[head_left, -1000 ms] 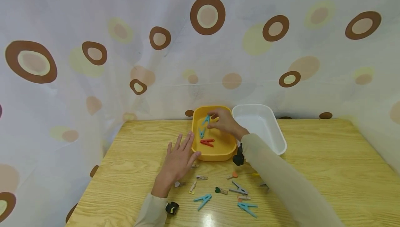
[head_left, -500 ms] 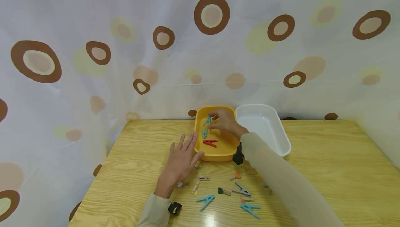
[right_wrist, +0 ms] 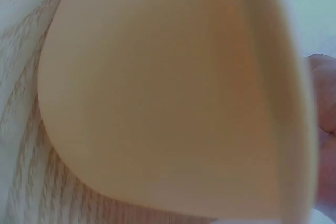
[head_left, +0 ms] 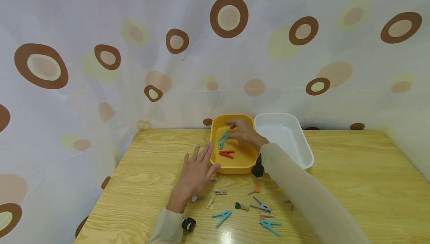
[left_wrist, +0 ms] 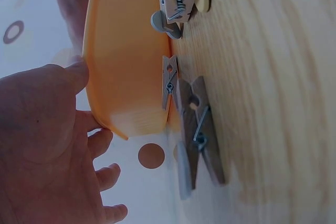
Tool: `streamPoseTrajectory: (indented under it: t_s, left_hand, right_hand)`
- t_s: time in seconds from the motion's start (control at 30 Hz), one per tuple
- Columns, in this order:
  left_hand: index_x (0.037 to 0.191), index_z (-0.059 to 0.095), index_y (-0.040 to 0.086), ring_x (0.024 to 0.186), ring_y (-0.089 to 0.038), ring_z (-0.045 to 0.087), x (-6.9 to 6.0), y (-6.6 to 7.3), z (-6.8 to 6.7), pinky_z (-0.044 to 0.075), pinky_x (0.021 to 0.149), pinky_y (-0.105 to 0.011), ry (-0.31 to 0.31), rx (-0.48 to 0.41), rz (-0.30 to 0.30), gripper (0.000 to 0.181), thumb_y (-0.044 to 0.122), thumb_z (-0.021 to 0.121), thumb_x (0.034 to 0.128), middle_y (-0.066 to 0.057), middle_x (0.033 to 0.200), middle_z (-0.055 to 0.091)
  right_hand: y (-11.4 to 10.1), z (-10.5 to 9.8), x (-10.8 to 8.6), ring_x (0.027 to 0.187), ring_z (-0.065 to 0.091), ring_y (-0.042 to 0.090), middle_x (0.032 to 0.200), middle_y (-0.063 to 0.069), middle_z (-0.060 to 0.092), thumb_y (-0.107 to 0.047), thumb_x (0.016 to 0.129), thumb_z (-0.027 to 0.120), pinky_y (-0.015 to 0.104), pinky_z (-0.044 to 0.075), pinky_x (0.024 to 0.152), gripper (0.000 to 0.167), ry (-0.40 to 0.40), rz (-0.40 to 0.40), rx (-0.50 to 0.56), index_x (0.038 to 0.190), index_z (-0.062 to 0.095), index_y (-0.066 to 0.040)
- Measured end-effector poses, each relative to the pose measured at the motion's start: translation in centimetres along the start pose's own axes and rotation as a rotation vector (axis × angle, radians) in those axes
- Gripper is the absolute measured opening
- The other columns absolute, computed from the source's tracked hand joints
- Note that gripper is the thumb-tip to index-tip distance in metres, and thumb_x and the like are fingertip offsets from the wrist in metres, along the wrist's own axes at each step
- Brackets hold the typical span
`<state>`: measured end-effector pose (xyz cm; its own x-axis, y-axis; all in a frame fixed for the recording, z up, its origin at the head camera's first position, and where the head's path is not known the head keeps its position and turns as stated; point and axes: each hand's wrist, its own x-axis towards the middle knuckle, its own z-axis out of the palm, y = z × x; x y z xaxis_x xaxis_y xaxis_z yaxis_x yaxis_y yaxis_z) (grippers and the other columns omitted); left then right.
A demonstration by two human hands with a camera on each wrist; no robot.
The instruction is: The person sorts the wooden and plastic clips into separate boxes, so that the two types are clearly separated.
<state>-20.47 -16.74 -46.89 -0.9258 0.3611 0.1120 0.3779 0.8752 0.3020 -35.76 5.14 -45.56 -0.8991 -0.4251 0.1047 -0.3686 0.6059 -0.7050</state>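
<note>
In the head view, my left hand (head_left: 193,175) lies along the near left corner of the yellow tray (head_left: 235,170), fingers spread. The left wrist view shows its thumb and index finger touching the tray's rim (left_wrist: 88,30). My right hand (head_left: 245,132) is over the inside of the tray, thumb and fingers apart. Just beside its thumb, two light blue clothespins (head_left: 223,136) lie close together on the tray's floor, with a red clothespin (head_left: 227,154) nearer the front. The tray's wall (right_wrist: 157,98) hides most of the right hand in the right wrist view.
A white tray (head_left: 304,147) adjoins the yellow one on the right. On the table in front are two blue clothespins (head_left: 221,217), a grey clothespin (head_left: 261,205) and several small wooden clips (head_left: 220,191). The right sleeve (head_left: 309,188) covers some of them. A patterned curtain (head_left: 188,68) hangs behind.
My right hand has let go of a light blue clothespin, which has dropped beside the other blue one in the yellow tray. The left hand stays at the tray.
</note>
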Motion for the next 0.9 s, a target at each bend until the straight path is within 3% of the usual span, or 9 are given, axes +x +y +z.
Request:
streamPoseTrajectory:
  t_s: [0.43, 0.67, 0.9]
  left_hand:
    - [0.166, 0.017, 0.012, 0.157, -0.035, 0.009, 0.2, 0.1, 0.3, 0.011, 0.119, -0.069, -0.003, 0.001, -0.002, 0.072, 0.054, 0.034, 0.1096, -0.003, 0.171, 0.017]
    - [0.166, 0.014, 0.014, 0.157, -0.036, 0.01, 0.1, 0.1, 0.4, 0.009, 0.119, -0.069, -0.004, 0.002, -0.005, 0.072, 0.053, 0.035, 0.1096, -0.003, 0.171, 0.016]
    - [0.166, 0.016, 0.012, 0.157, -0.035, 0.009, 0.1, 0.2, 0.3, 0.009, 0.119, -0.069, 0.002, -0.006, -0.001, 0.073, 0.053, 0.036, 0.1094, -0.003, 0.171, 0.016]
  right_hand:
    - [-0.6, -1.7, -2.2, 0.115, 0.065, 0.038, 0.133, 0.023, 0.064, -0.01, 0.089, 0.08, 0.047, 0.056, 0.094, 0.051, 0.056, -0.113, -0.008, 0.134, 0.062, 0.007]
    - [-1.3, -2.9, -5.3, 0.113, 0.064, 0.038, 0.129, 0.024, 0.063, -0.01, 0.093, 0.077, 0.049, 0.058, 0.089, 0.047, 0.101, -0.161, 0.058, 0.134, 0.062, 0.004]
    - [-1.6, -3.8, -8.3, 0.109, 0.065, 0.031, 0.123, 0.014, 0.067, -0.013, 0.093, 0.078, 0.046, 0.058, 0.086, 0.042, 0.137, -0.169, 0.062, 0.132, 0.065, -0.003]
